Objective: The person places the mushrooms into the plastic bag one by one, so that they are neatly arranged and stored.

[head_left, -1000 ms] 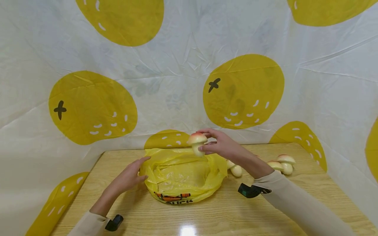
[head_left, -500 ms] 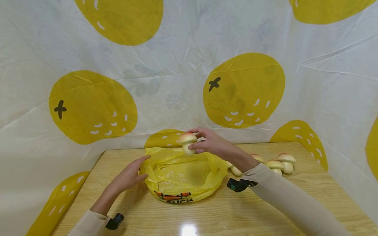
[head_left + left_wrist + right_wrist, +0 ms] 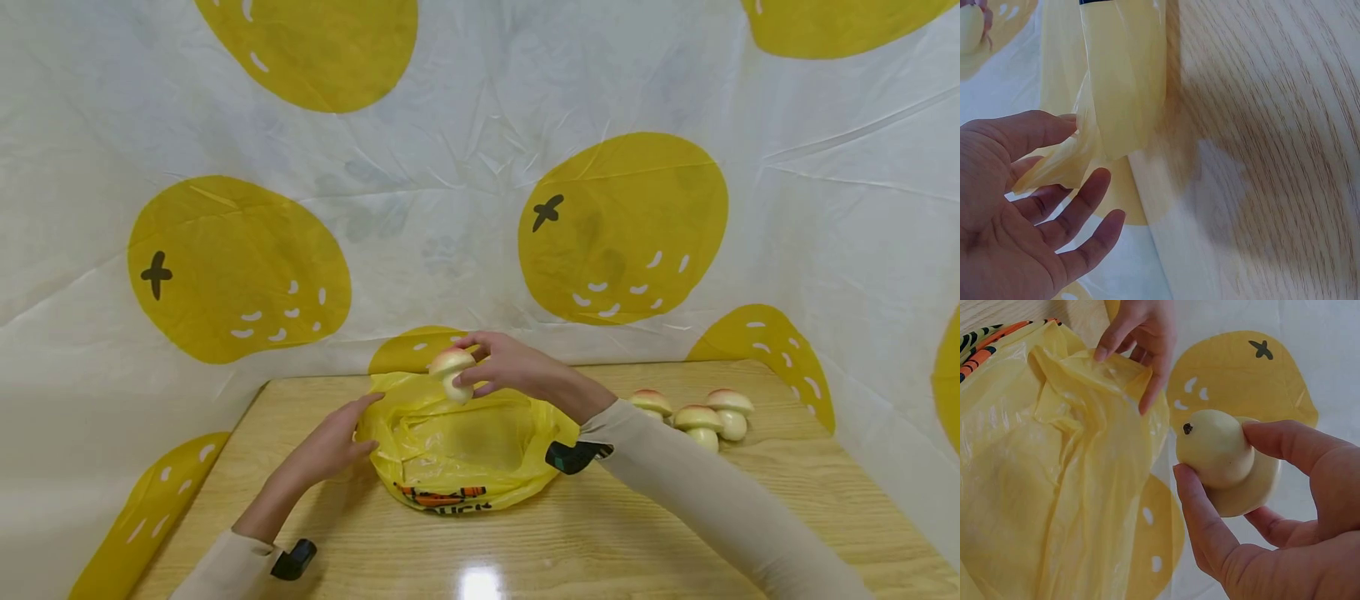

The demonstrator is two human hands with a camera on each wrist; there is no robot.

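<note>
My right hand (image 3: 510,365) holds a cream-coloured toy mushroom (image 3: 452,364) with a reddish cap above a yellow plastic bag (image 3: 480,493). In the right wrist view its fingers and thumb pinch the mushroom (image 3: 1219,453), whose rounded stem end with a dark spot faces the camera. My left hand (image 3: 326,442) is at the bag's left rim, thumb and fingers spread apart. In the left wrist view a flap of the bag (image 3: 1063,162) lies between the thumb and the fingers. The bag's mouth gapes upward, and orange and black print marks its front.
Several more toy mushrooms (image 3: 697,423) stand to the right on the wood-grain table (image 3: 600,542), partly behind the right sleeve (image 3: 675,475). Behind the table hangs a white cloth (image 3: 442,208) with large yellow fruit prints. Each wrist carries a black camera (image 3: 573,456).
My right hand has moved left with the toy mushroom, across the bag toward its left side, and the mushroom has tilted. My left hand has stayed at the rim.
</note>
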